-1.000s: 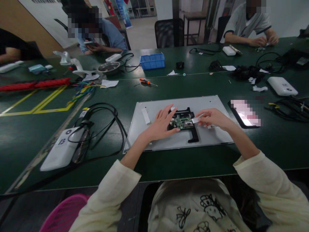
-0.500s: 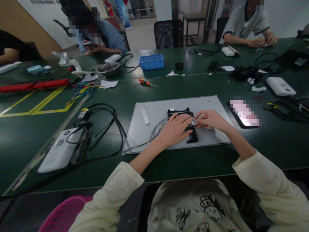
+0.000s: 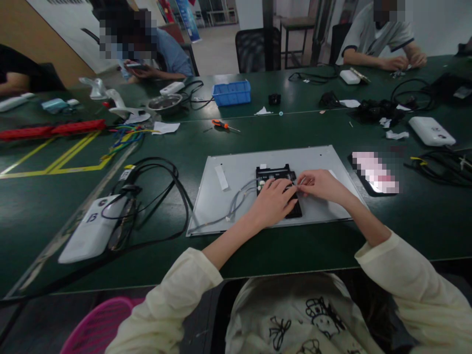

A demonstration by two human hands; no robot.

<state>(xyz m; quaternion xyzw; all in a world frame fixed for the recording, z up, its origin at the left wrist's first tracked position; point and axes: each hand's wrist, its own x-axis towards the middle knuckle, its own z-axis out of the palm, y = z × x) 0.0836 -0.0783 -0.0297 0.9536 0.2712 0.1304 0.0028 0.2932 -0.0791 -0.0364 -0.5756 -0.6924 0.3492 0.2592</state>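
Observation:
A flat light-grey panel (image 3: pixel 239 167) lies on the green table in front of me. On it sits a black plastic frame (image 3: pixel 275 172) with small white connectors and grey cables (image 3: pixel 236 200) running off to the left. My left hand (image 3: pixel 273 200) lies over the frame, fingers spread and palm down, covering much of its middle. At the frame's right edge my right hand (image 3: pixel 319 186) is closed in a pinch close to the left fingertips. Whatever sits between its fingertips is too small to make out. A white strip (image 3: pixel 221 177) rests on the panel's left part.
Right of the panel lies a phone (image 3: pixel 375 174); to the left, a white power bank (image 3: pixel 92 228) with black cables. Farther back are an orange screwdriver (image 3: pixel 224 126), a blue bin (image 3: pixel 231 93) and a metal bowl (image 3: pixel 165 104). Several people sit around the table.
My left hand has slid slightly toward me, uncovering white connectors on the frame. The white piece seen at my right fingertips is now mostly hidden, and the right hand stays by the frame's edge.

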